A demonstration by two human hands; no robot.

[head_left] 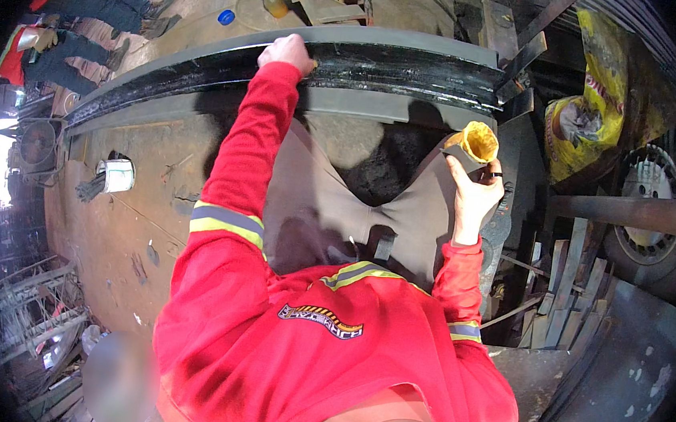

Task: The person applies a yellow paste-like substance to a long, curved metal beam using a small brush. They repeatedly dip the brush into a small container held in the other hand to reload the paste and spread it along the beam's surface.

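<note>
A long steel beam (398,71), with a glossy black channel between grey flanges, runs across in front of me. My left hand (287,52) is closed with the knuckles up over the beam's black face. Whatever it grips is mostly hidden under the fingers. Beyond my right knee, my right hand (476,192) holds a small round yellow cup (482,143) by its lower side, thumb and fingers around it. The cup's mouth faces up and its inside looks yellow and rough; I cannot tell what it contains.
A white bucket (120,175) with dark rods lies on the left floor. A bottle of amber liquid (273,3) and a blue cap (225,17) are beyond the beam. On the right are a yellow sack (596,113), a wheel (651,198) and metal strips (564,287). Co-workers (70,51) are far left.
</note>
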